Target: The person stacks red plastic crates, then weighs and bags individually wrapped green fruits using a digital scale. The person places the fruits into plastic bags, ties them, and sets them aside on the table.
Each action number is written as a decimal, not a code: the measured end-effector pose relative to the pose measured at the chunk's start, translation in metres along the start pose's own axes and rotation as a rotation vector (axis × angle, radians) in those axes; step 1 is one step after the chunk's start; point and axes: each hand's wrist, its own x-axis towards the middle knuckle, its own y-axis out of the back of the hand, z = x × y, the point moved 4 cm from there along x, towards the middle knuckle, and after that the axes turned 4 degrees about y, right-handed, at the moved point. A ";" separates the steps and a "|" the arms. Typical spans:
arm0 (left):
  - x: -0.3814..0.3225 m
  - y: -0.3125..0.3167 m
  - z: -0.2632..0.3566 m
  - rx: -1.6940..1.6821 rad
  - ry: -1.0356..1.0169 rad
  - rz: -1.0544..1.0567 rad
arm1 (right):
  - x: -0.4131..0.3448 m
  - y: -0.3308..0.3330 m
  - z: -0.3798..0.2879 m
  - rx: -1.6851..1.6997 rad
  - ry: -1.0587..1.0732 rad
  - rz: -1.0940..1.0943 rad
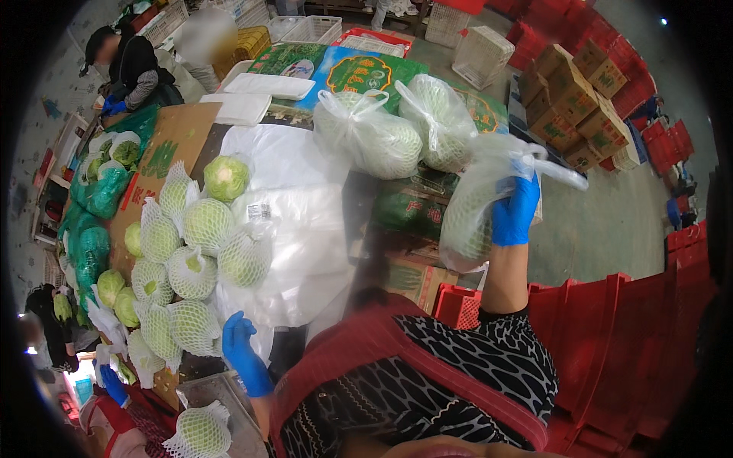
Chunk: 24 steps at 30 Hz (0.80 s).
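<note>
My right hand (516,206), in a blue glove, grips the gathered top of a clear plastic bag (467,229) with net-sleeved round produce inside, at the right edge of the table. Two knotted bags (375,140) (438,120) of the same produce lie just to its left. My left hand (237,338), also blue-gloved, is empty with fingers slightly curled, beside a cabbage in white foam netting (194,327). Several netted cabbages (208,226) are heaped at the left, with a bare one (225,178) at their top. Flat plastic bags (298,229) are spread in front of me.
Green mesh sacks (97,189) line the table's left side. A co-worker's gloved hand (114,386) is at the lower left; another person (134,74) bends at the upper left. Red crates (601,338) stand at my right, with cardboard boxes (570,97) beyond. A netted cabbage (203,429) sits on a metal tray.
</note>
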 end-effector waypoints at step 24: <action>-0.031 0.014 -0.021 0.320 0.057 -0.158 | 0.157 0.083 0.061 -1.981 0.501 -0.931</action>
